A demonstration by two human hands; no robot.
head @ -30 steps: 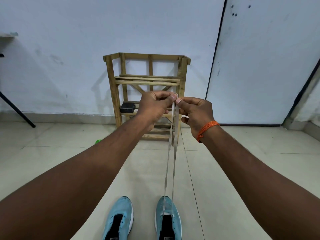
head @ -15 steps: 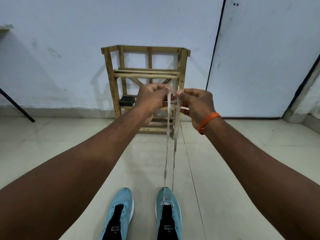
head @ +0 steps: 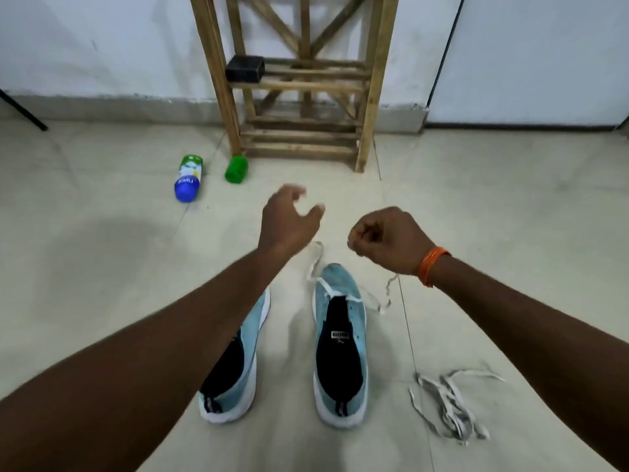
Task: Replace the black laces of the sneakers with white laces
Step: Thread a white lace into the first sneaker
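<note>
**Lace through the toe eyelets, 2 tails loose**

My left hand (head: 289, 221) hovers just above centre of the frame, fingers spread wide and holding nothing. My right hand (head: 384, 240) hangs beside it, curled into a tight fist. The right tail of the white lace (head: 315, 264) climbs toward the underside of that wrist, but whether it sits in my grip I cannot tell.

The lace crosses only the front eyelets of the laced sneaker (head: 340, 352), lower centre. 1 tail flops off to the left of the toe and the other trails off to the right. My guess is the tails are splayed like this so each side is ready for the next eyelet.

That sneaker stands flat on the floor (head: 102, 267), its long axis running bottom to top of the frame. The toe points up toward the wooden rack (head: 299, 83) and the heel points at me, so the tongue opens my way for threading. The other sneaker (head: 250, 369) lies parallel, partly under my left forearm, with no lace that I can see. The spare lace (head: 446, 407) waits in a heap at lower right, near enough to grab.
</note>
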